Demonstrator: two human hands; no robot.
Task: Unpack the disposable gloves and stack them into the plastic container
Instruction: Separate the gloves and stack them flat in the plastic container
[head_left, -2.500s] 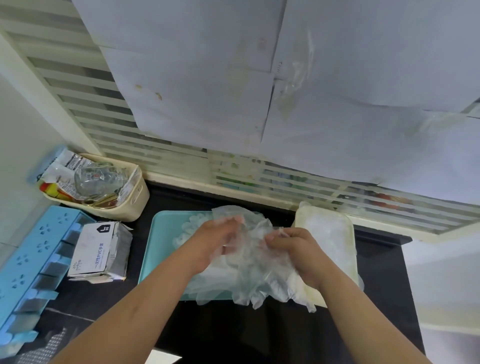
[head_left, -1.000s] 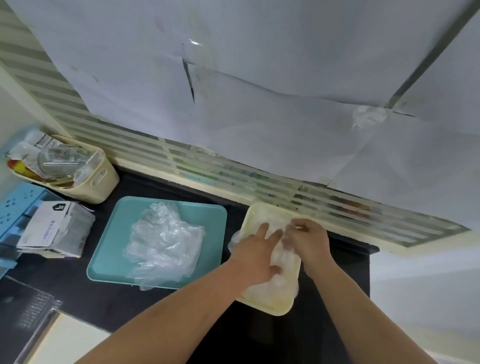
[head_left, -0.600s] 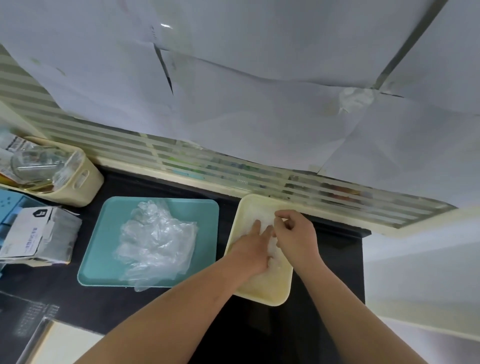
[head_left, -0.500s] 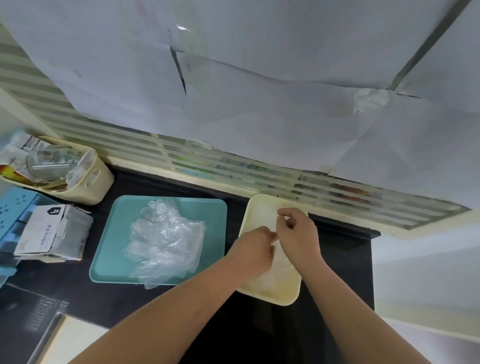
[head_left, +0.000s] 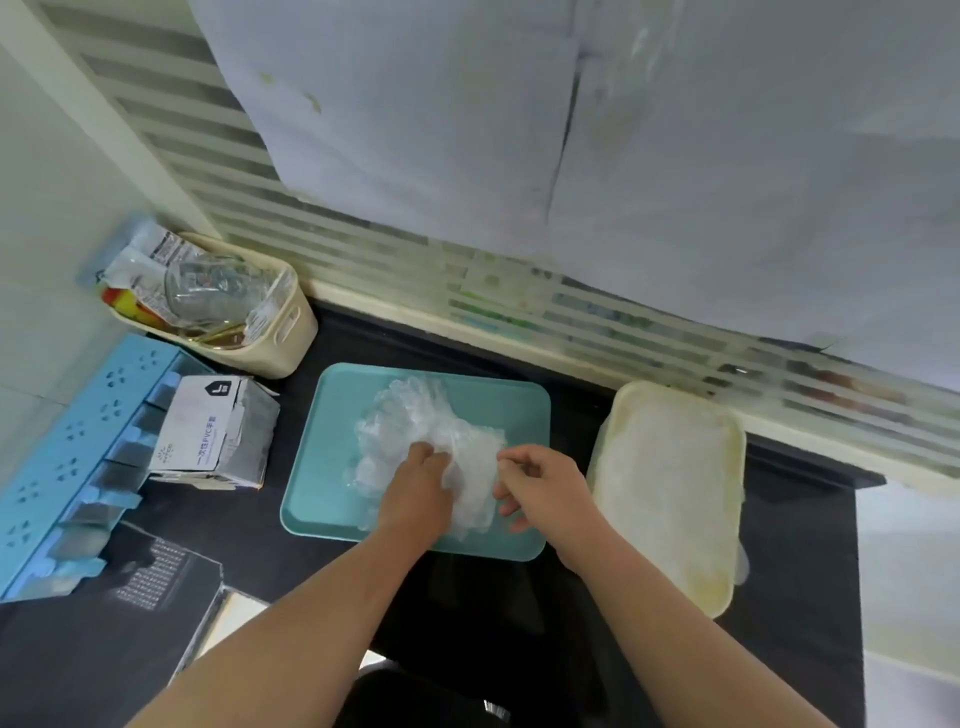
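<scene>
A loose heap of clear disposable gloves (head_left: 410, 426) lies on the teal tray (head_left: 498, 405) in the middle of the black counter. My left hand (head_left: 415, 493) grips the near part of the heap, fingers curled into the plastic. Just right of the heap my right hand (head_left: 540, 483) hovers with fingers loosely curled; whether it pinches a glove edge is unclear. The cream plastic container (head_left: 737, 457) stands to the right of the tray and holds a flat layer of clear gloves (head_left: 665, 483).
An opened white glove box (head_left: 208, 436) lies left of the tray. A cream basket (head_left: 280, 338) with packets and a glass jar sits at the back left. A blue rack (head_left: 67, 457) runs along the left edge. A striped window ledge borders the back.
Both hands have left the cream container and come back left to the teal tray. My left hand now grips the glove heap there. The view has swung left.
</scene>
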